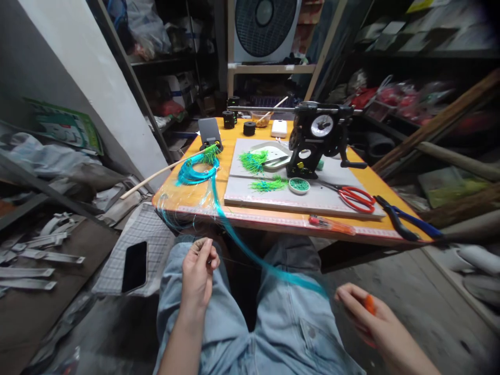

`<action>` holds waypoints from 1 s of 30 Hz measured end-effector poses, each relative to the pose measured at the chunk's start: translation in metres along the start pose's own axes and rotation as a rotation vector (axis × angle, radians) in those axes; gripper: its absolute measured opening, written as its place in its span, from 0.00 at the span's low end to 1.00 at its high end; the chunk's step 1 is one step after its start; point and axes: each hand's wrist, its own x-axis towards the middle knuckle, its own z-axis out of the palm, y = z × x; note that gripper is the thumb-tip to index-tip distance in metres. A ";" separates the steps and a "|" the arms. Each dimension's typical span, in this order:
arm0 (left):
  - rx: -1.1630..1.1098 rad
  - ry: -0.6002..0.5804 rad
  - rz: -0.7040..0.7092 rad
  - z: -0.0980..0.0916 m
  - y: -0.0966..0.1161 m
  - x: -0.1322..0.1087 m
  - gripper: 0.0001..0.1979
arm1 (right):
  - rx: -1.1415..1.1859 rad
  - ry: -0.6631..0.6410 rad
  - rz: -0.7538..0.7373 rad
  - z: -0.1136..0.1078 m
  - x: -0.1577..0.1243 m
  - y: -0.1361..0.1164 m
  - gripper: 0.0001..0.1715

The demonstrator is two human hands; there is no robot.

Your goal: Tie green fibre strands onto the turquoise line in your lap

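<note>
One teal strand bundle [265,266], head view: runs from table [228,138] over lap [281,317], long axis ten-to-four o'clock, lower end toward right hand [378,320]. Right fingers curled round orange tool [369,304]. Left hand [198,271], seven o'clock: fingertips pinched, hold unclear.

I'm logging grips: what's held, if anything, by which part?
Right hand: an orange object, gripped part hidden; perhaps also the teal strands' blurred free end. Left hand: fingers pinched, contents unclear.

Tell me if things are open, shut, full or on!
phone: flat, screen dark
small dish: holding green bits
blue strands: partly coiled, partly trailing
red scissors: look shut
pliers: handles spread
fan: upright, spinning unclear
left hand: fingertips pinched together
right hand: curled around something orange
</note>
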 end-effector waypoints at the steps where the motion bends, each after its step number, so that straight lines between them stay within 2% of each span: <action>1: 0.016 0.007 0.024 0.000 -0.002 0.000 0.16 | -0.010 0.034 -0.002 -0.006 -0.003 0.003 0.33; 4: 0.072 0.050 0.157 0.001 -0.007 -0.009 0.14 | -0.089 0.083 -0.088 -0.006 -0.012 0.000 0.31; 6: 0.118 0.062 0.272 0.005 -0.010 -0.023 0.10 | -0.225 0.087 -0.247 0.009 -0.016 -0.013 0.27; 8: 0.178 -0.006 0.349 0.013 -0.011 -0.043 0.09 | -0.392 0.049 -0.432 0.031 -0.019 -0.031 0.23; 10: 0.261 -0.158 0.346 0.022 -0.009 -0.062 0.09 | -0.501 -0.036 -0.551 0.054 -0.020 -0.052 0.20; 11: 0.327 -0.281 0.316 0.027 -0.007 -0.070 0.11 | -0.526 -0.072 -0.594 0.065 -0.020 -0.062 0.19; 12: 0.457 -0.481 0.272 0.031 -0.005 -0.075 0.13 | -0.539 -0.105 -0.627 0.073 -0.020 -0.072 0.18; 13: 0.530 -0.558 0.247 0.035 -0.003 -0.078 0.14 | -0.542 -0.127 -0.654 0.080 -0.019 -0.081 0.17; 15: 0.634 -0.622 0.224 0.039 0.000 -0.077 0.11 | -0.558 -0.165 -0.694 0.088 -0.015 -0.097 0.16; 20: 0.713 -0.541 0.242 0.032 0.003 -0.060 0.07 | -0.732 -0.326 -0.819 0.082 0.013 -0.142 0.13; 21: 0.725 -0.514 0.240 0.029 0.003 -0.057 0.06 | -0.764 -0.298 -0.863 0.080 0.023 -0.153 0.14; 24: 0.740 -0.428 0.217 0.025 0.001 -0.053 0.04 | -0.818 -0.031 -0.970 0.074 0.062 -0.187 0.17; 26: 0.731 -0.388 0.209 0.024 0.001 -0.052 0.04 | -0.839 0.099 -1.005 0.073 0.088 -0.205 0.11; 28: 0.710 -0.357 0.205 0.023 0.002 -0.052 0.05 | -0.882 0.151 -1.033 0.075 0.110 -0.217 0.06; 30: 0.672 -0.328 0.191 0.023 0.003 -0.051 0.06 | -0.934 0.165 -1.054 0.079 0.124 -0.222 0.06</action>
